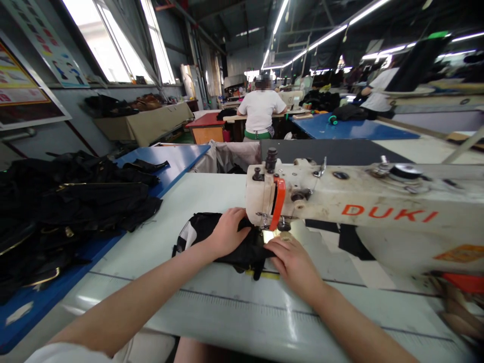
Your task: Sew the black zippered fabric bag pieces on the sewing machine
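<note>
A black fabric piece [206, 226] with a light patch at its left end lies on the pale sewing table [212, 312], partly under the head of a sewing machine [325, 189]. My left hand [229, 234] rests on top of the fabric, left of the needle area, with thumb and fingers apart. To the right of the needle, my right hand [293, 259] pinches the fabric's right edge between thumb and fingers. A small lamp lights the spot between both hands. The needle and presser foot are mostly hidden behind the hands and fabric.
A heap of black fabric pieces with gold zippers [75, 212] covers a blue table [181, 155] on the left. Flat black scraps [355, 242] lie beneath the machine arm. A ruler strip runs along the table's front. A co-worker in a white shirt [261, 111] sits ahead.
</note>
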`<state>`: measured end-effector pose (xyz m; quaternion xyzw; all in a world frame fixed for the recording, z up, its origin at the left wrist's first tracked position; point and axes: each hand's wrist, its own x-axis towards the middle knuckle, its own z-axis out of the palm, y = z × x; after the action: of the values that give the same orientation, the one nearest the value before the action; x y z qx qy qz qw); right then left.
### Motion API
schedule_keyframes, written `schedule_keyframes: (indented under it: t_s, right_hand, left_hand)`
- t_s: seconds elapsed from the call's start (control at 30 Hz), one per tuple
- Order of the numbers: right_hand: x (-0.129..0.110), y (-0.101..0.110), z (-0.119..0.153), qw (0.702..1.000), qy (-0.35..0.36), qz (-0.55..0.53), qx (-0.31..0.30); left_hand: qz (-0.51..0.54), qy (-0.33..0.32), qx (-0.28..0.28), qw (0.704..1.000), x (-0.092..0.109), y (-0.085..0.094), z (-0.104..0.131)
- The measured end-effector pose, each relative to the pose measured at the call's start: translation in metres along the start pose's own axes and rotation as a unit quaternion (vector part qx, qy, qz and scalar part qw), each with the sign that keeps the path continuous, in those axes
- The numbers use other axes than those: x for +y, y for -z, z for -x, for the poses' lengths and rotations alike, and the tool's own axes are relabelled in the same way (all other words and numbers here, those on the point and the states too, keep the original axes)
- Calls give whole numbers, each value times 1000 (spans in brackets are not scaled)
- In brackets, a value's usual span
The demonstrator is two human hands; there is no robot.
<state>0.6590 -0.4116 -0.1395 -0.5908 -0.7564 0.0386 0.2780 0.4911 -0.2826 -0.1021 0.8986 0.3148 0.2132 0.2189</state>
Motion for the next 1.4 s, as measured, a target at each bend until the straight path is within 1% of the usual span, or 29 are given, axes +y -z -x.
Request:
schedule_keyframes:
  t_s: [0.03,0.1,0.17,0.23,0.3,0.33,0.4,0.5,0.6,0.67,0.73,0.83,0.97,1.07,1.2,1.27,1.4]
  right_hand:
    - [0,-1,0,1000,-7,-5,16]
    - [-4,-4,-3,998,-28,-23,54]
    - [-11,-8,-7,992,-59,-69,90]
    - [-19,-11,-11,980,-88,-134,116]
    - [-24,-12,-11,967,-114,-182,135]
    - [-25,-13,-9,964,-124,-190,141]
    - [-24,-14,-3,967,-128,-178,133]
    - [-19,-15,9,985,-81,-127,86]
    - [-19,-15,14,995,-24,-78,55]
    - [-22,-12,14,997,0,-64,42]
    - [-24,-9,13,998,14,-59,25]
    - [-27,-4,10,999,27,-41,-9]
    - [-31,0,8,998,40,-12,-39]
    - [-35,2,7,998,32,-1,-48]
    - [-38,5,6,998,14,8,-66]
    - [-38,5,6,998,16,6,-67]
    - [-36,5,6,997,24,2,-68]
  left_hand:
    - [8,-19,11,1000,7,4,13]
    - [35,-67,-8,997,19,6,36]
    - [36,-82,-30,995,27,2,49]
    - [29,-57,-28,998,29,-3,51]
    - [42,-12,-7,999,26,-6,46]
    - [59,13,5,998,23,-7,43]
    - [114,65,38,991,16,-6,40]
    - [220,126,82,964,8,-5,41]
    - [284,151,112,940,8,-6,46]
    - [290,150,127,937,11,-6,48]
    - [276,140,123,943,16,-7,50]
    - [221,106,97,965,22,-8,51]
    - [65,10,52,996,31,-12,48]
    - [-46,-51,11,998,34,-15,45]
    - [-142,-101,-24,984,29,-16,45]
    - [-174,-102,-20,979,24,-16,44]
    - [-191,-59,13,980,15,-17,42]
